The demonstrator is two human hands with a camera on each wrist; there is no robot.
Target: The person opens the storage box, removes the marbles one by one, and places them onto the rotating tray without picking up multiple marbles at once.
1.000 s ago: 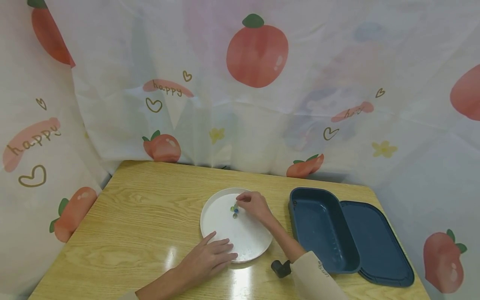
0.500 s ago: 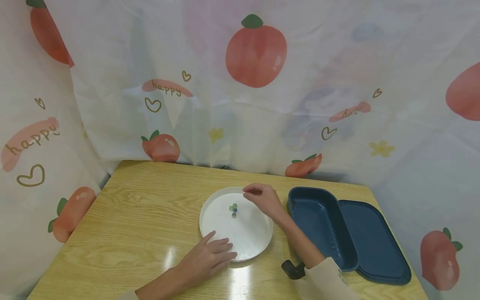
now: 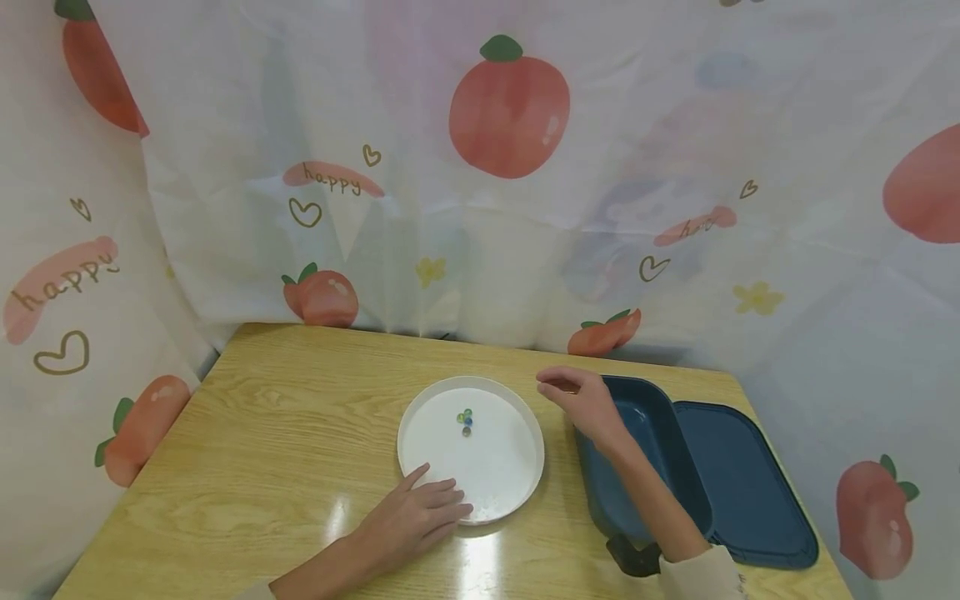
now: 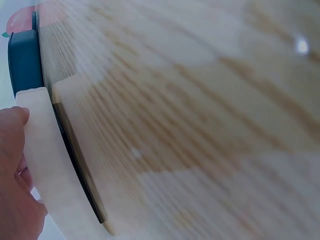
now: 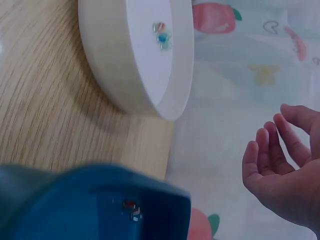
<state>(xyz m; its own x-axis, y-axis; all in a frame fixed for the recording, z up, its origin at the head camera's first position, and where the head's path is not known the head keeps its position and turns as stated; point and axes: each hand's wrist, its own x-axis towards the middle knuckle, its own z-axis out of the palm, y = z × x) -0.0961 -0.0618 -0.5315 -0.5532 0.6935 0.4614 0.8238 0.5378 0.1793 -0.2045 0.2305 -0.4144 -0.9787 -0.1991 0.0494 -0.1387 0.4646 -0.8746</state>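
Observation:
A round white plate (image 3: 506, 492) with a raised rim sits on the wooden table. Several small glass marbles (image 3: 467, 422), greenish, blue and brown, are clustered inside it toward the far side. My left hand (image 3: 411, 515) rests over the plate's near-left rim, fingers extended inward. Over the near-left rim of a deep blue box (image 3: 637, 404) hovers my right hand (image 3: 588, 406), its fingers loosely bent and thumb tip near the index tip. In the right wrist view nothing shows between those fingertips, and marbles (image 5: 132, 209) lie in a corner of the box.
A flat blue lid (image 3: 757, 483) lies to the right of the box, near the table's right edge. Printed cloth (image 3: 480, 242) hangs behind and beside the table. A black wrist-camera mount (image 3: 633, 556) sits by the right sleeve.
My right hand has lifted away from the marbles and moved rightward from the plate to over the box's edge. The left hand stays at the rim; the marble cluster looks the same.

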